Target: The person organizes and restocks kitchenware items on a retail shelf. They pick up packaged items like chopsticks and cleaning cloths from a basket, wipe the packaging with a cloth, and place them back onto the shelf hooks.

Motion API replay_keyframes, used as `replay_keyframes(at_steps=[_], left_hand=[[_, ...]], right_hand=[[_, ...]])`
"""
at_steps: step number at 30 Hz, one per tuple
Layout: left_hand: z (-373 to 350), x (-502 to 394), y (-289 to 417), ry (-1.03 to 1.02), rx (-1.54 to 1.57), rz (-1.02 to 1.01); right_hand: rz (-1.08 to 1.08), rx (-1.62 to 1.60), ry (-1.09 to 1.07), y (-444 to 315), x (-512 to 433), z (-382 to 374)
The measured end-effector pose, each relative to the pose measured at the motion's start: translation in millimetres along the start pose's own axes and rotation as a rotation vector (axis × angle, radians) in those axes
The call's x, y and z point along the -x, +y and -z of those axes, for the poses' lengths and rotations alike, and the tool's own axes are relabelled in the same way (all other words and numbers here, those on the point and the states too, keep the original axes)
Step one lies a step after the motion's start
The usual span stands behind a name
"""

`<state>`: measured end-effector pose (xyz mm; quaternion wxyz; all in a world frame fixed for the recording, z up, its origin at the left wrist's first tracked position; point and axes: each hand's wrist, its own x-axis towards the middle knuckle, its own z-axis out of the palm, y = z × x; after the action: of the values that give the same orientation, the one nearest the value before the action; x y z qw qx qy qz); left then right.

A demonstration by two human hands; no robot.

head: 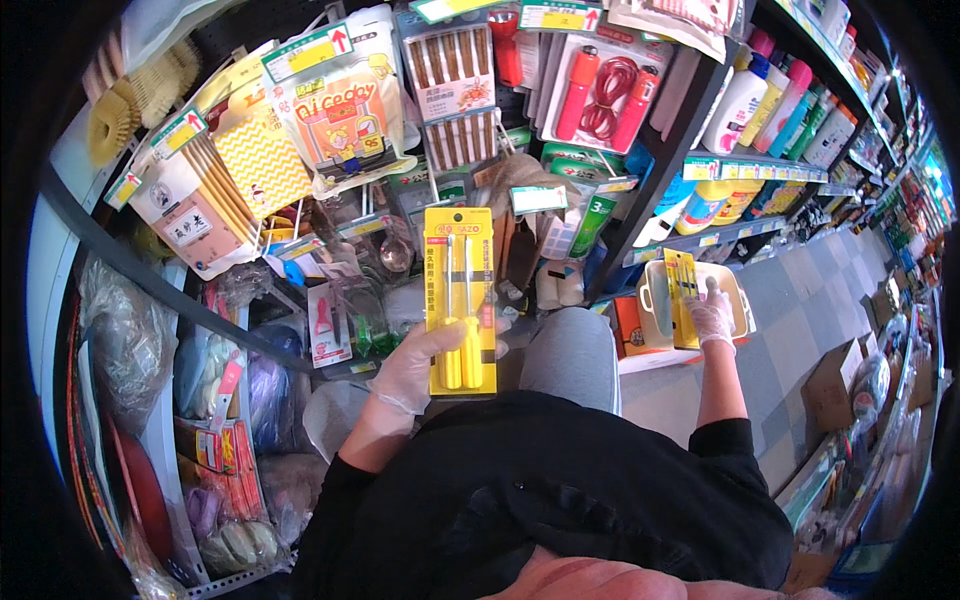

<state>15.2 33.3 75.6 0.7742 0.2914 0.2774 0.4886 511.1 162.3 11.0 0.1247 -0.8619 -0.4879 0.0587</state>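
In a clear plastic glove, my left hand (420,360) grips a yellow carded pack of two screwdrivers (460,300) upright in front of my body. The pair have yellow handles and bare metal shafts. Out to the right, my gloved right hand (711,311) holds a second yellow carded pack (681,300), which also appears to contain screwdrivers. This pack is over a cream plastic basin (739,289); whether it touches the rim I cannot tell. The basin sits on or beside an orange and white box (628,326).
Ahead, hooks carry packs of chopsticks (450,82), a carded red-handled skipping rope (604,94) and other packets behind price tags. Bottles (739,105) line the shelves at right. A cardboard box (834,382) stands across the tiled aisle (795,300). Bagged goods (124,337) hang at left.
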Motion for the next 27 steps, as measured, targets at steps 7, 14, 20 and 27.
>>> replay_keyframes(at_steps=[7,14,20,27], left_hand=[[9,-15,-7,-0.085,0.05,-0.046],[19,-15,-5,-0.113,0.147,-0.089],[31,-6,0,-0.086,0.182,-0.115],[45,-4,7,-0.123,0.191,-0.133]], right_hand=[[0.762,-0.557,0.182,-120,37,24],[0.952,-0.417,0.144,-265,46,55],[0.894,-0.229,-0.1,-331,37,52],[0.987,-0.159,-0.161,-342,13,40]])
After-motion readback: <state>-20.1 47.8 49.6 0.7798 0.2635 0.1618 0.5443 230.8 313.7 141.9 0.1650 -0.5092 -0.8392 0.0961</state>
